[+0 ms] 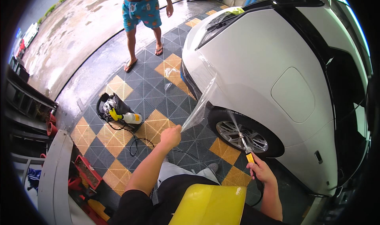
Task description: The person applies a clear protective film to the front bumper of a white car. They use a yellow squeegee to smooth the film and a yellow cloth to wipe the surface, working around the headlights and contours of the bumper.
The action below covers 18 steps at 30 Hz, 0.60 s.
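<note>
L hand (171, 137) was pinched shut on the lower corner of a clear film sheet (202, 104), holding it stretched away from the white car (253, 63). R hand (261, 171) was closed round a spray wand (246, 148) w/ yellow grip, aimed at the rear fender above the wheel (242, 137); fine mist showed. Progress, judged: film's upper edge seemed to touch the panel, most hung free, so wetting & laying down looked mostly undone. Around: sprayer bottle (128, 117) by a black bucket-like unit (109, 108) on the tiled floor (158, 90), cord trailing near; another person (142, 15) stood well apart. Yellow object (209, 205) sat at the lap.
</note>
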Available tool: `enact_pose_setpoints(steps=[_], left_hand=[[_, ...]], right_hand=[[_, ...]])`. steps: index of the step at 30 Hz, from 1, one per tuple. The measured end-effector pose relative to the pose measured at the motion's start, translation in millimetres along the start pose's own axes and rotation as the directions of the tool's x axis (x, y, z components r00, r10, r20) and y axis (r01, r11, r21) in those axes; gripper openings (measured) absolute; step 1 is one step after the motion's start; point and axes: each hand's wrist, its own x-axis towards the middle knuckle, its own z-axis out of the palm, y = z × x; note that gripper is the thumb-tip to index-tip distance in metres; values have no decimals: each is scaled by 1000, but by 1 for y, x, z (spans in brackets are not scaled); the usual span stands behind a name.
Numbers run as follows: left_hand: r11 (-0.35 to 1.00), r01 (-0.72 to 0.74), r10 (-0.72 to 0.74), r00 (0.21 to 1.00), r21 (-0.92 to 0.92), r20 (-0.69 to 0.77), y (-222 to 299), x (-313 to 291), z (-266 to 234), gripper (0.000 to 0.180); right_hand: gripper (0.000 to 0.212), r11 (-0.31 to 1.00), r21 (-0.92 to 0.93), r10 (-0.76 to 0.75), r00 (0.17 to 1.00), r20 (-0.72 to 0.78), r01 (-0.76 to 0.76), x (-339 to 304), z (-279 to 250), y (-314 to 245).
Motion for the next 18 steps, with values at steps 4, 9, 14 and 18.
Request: enact_pose_setpoints(steps=[4,9,14,18], left_hand=[[998,-55,55,998,11,25,-34,-3,-38,12],[996,-73,71,997,58,31,-76,-14,-66,15],[992,-69,80,991,102,-105,-133,-48,-92,13],[974,-141,177,962,177,-209,-158,-58,-127,8]], right_hand=[[62,996,-86,33,999,-42,-37,2,37,-33],[61,989,-148,7,997,-79,-19,6,61,-55],[61,976,-217,20,997,-75,-36,9,71,-63],[62,977,-213,-32,998,-58,19,28,82,-68]])
